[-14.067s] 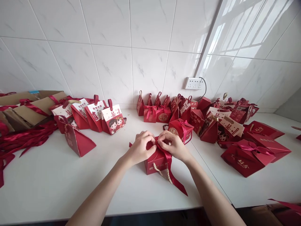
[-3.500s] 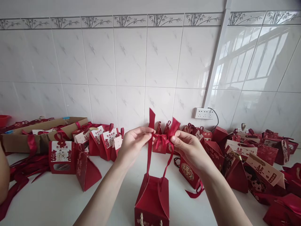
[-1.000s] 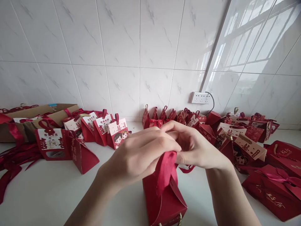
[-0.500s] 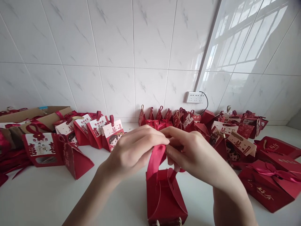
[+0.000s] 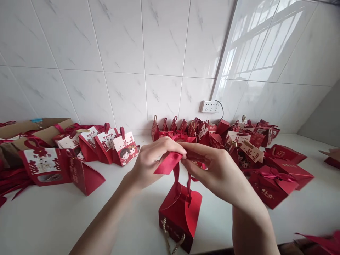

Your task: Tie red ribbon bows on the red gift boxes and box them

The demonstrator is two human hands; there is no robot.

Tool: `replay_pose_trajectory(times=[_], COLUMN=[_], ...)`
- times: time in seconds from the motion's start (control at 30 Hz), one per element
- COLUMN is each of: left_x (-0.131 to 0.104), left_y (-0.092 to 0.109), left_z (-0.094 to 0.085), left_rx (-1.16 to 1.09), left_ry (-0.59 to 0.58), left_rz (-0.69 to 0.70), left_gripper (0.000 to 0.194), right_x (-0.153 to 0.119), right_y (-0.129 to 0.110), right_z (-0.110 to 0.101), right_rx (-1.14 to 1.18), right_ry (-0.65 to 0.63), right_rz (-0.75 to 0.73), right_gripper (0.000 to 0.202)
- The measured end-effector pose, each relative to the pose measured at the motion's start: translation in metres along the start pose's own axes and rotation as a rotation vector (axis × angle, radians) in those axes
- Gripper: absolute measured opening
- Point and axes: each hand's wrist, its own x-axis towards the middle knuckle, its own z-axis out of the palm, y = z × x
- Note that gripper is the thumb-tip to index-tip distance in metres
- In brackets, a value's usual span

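A red gift box (image 5: 195, 209) with curved top flaps and a twisted gold cord handle (image 5: 166, 232) stands near the table's front edge. Red ribbon (image 5: 168, 163) runs up from its top into my fingers. My left hand (image 5: 155, 159) pinches the ribbon, one broad end of it hanging in front of the fingers. Touching it at the fingertips, my right hand (image 5: 208, 161) is also closed on the ribbon; its far fingers are partly hidden.
Red and white gift boxes (image 5: 124, 148) line the left, beside an open cardboard carton (image 5: 50, 124). More red boxes (image 5: 273, 182) crowd the right. A power strip (image 5: 211, 106) is on the tiled wall. Another person's hand (image 5: 330, 154) shows at the right edge.
My view has shifted right. The box has turned and its flaps stand closer together. The ribbon's broad end now lies across my left fingers. Another person's hand has appeared at right.
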Motion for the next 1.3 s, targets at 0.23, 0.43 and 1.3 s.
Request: replay_pose_trajectory(times=[0.23,0.43,1.3], left_x=[0.0,-0.025,-0.107], left_y=[-0.001,-0.009,-0.027], left_z=[0.021,0.052,0.002], left_rx=[-0.199,-0.602,-0.439], left_ry=[0.002,0.356,0.867], left_rz=[-0.072,-0.468,-1.039], left_gripper=[0.019,0.005,0.026], right_x=[-0.009,-0.023,-0.162], right_y=[0.034,0.041,0.046], right_z=[-0.003,-0.005,0.006], right_rx=[0.306,0.313,0.022], right_ry=[0.502,0.768,1.088], right_rz=[0.087,0.057,0.341], right_gripper=[0.02,0.015,0.05])
